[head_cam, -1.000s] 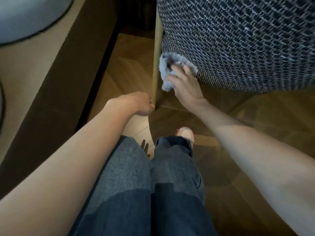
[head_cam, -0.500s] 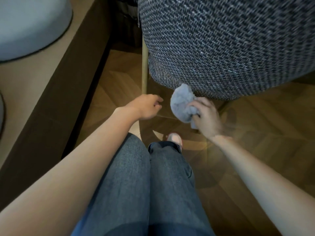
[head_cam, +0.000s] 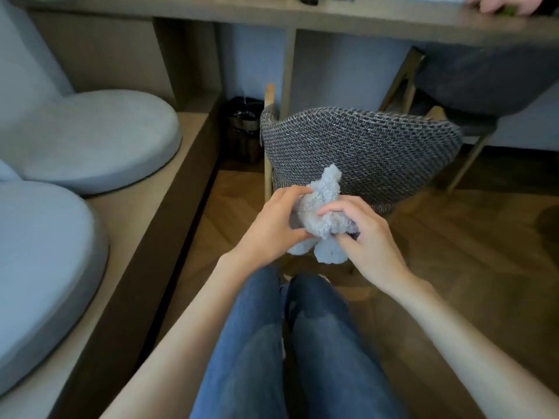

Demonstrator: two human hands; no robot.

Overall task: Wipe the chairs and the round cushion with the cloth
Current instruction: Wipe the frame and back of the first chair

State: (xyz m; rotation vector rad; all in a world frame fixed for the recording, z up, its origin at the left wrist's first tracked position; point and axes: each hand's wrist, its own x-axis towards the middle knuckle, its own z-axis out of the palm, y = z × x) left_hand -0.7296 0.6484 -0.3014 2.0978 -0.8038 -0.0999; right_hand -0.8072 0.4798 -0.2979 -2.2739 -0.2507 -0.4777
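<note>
A fluffy light-blue cloth (head_cam: pixel 321 213) is bunched up between both hands in front of my knees. My left hand (head_cam: pixel 269 228) grips its left side and my right hand (head_cam: pixel 366 237) pinches its right side with curled fingers. Just behind the cloth stands a chair with a dark woven backrest (head_cam: pixel 363 146) and wooden legs. A second dark grey chair (head_cam: pixel 484 77) is tucked under the desk at the upper right. Two round grey-blue cushions lie on a raised platform at the left, one farther back (head_cam: pixel 99 137) and one nearer (head_cam: pixel 39 267).
A wooden desk (head_cam: pixel 302 13) runs across the top, and another person's hand shows at its far right end. A dark bin (head_cam: pixel 243 131) stands beside the woven chair. The platform edge (head_cam: pixel 169 237) borders the wooden floor (head_cam: pixel 469 252) on the left.
I have pulled back and looked up from the chair's underside. The cloth left the chair, and my left hand, which was empty near the chair leg, now grips the cloth together with my right.
</note>
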